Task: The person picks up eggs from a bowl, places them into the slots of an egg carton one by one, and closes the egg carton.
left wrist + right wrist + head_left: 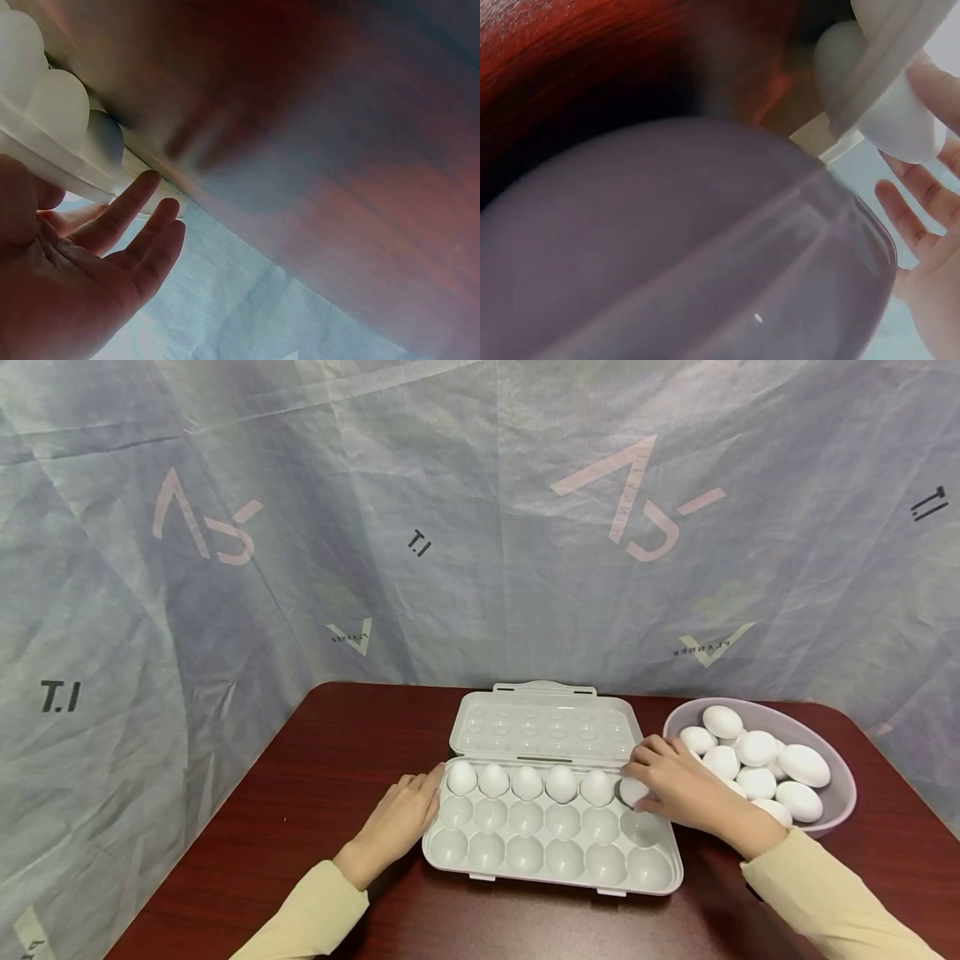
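A white plastic egg box (525,881) lies on the table with its lid (547,731) folded back. White eggs (527,782) stand in the cups of its back row; the middle and front rows hold none. My right hand (678,785) pinches an egg (633,791) between thumb and fingers at the back row's right-end cup. In the right wrist view, that egg (911,127) sits partly behind the box rim, the thumb on one side and fingertips beneath. My left hand (401,814) touches the box's left edge; the left wrist view shows its fingers (124,214) loosely extended.
A purple-grey bowl (840,777) full of white eggs (757,748) stands right of the box, close to my right forearm. Dark red-brown wood forms the tabletop (322,760). Behind the table hangs a grey printed sheet (465,527).
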Available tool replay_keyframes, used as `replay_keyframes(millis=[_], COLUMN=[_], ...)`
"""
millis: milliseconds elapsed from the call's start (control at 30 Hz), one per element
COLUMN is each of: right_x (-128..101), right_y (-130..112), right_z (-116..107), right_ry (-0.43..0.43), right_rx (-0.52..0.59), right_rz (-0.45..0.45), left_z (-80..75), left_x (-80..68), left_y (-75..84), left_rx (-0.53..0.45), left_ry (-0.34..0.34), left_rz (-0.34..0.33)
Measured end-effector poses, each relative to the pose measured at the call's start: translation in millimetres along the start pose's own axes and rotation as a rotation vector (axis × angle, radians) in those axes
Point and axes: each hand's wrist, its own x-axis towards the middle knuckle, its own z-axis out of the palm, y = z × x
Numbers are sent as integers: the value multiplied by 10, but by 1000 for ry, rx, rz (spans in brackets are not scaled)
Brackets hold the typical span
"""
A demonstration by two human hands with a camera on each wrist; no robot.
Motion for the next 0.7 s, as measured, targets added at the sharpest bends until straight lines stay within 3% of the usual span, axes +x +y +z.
replay_keyframes(millis=[167,700], right_x=[5,22], right_y=[-14,-6], right_z=[34,123], right_ry=[-47,-58], right_rx=[-15,-8], right_rz=[5,25], left_z=[0,-3], left_x=[1,-3], left_y=[-2,-2], left_rx=[1,-6], left_ry=[1,-2], left_rz=[3,3])
